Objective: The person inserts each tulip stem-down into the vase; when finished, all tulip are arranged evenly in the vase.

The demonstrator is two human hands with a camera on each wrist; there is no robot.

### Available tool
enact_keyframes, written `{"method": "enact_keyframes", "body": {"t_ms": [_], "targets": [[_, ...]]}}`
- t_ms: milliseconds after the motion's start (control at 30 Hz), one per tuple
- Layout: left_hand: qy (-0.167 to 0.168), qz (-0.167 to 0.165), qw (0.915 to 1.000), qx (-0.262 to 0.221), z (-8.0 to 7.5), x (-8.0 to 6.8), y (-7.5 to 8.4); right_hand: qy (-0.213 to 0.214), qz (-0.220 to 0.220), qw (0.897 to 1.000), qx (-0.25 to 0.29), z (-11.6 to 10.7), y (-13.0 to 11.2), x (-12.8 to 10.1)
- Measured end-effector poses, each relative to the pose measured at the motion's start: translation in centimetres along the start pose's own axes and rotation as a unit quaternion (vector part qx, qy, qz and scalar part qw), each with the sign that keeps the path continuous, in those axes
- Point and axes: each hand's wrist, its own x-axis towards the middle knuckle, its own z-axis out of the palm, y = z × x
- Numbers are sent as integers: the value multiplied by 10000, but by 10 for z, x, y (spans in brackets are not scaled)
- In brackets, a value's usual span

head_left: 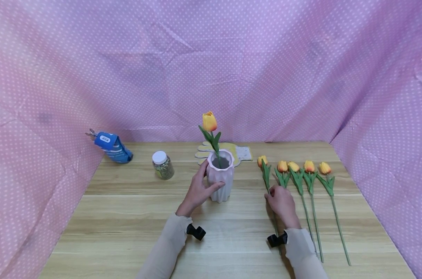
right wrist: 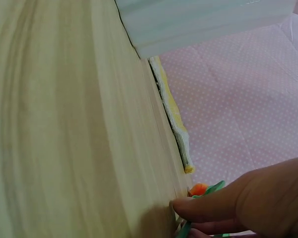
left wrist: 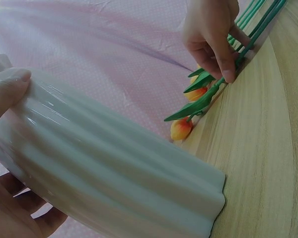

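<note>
A pale pink ribbed vase [head_left: 220, 182] stands mid-table with one orange tulip [head_left: 210, 121] upright in it. My left hand [head_left: 205, 180] grips the vase's left side, thumb across the front; the left wrist view shows the vase [left wrist: 104, 163] close up beside my thumb. Several orange tulips lie in a row to the right. My right hand [head_left: 272, 194] pinches the green stem of the leftmost lying tulip [head_left: 263, 162] against the table. The left wrist view shows that right hand [left wrist: 213, 34] with fingertips on the stem [left wrist: 208, 96]. In the right wrist view my fingertips [right wrist: 203, 207] touch the tabletop.
A yellow glove [head_left: 239, 152] lies flat just behind the vase. At the back left of the wooden table [head_left: 127, 217] are a white-lidded jar [head_left: 163, 166] and a blue packet [head_left: 112, 146]. Pink dotted cloth walls enclose three sides.
</note>
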Motion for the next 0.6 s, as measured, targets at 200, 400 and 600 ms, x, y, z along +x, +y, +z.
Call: {"method": "enact_keyframes", "body": {"t_ms": [200, 400, 600], "targets": [[-5, 17, 10000, 58, 0, 1, 0, -139, 117, 9998, 87, -2, -3, 1], [-43, 11, 10000, 59, -1, 1, 1, -129, 148, 9991, 367, -3, -3, 2], [-46, -82, 10000, 22, 0, 1, 1, -219, 124, 9959, 865, -4, 1, 4]]}}
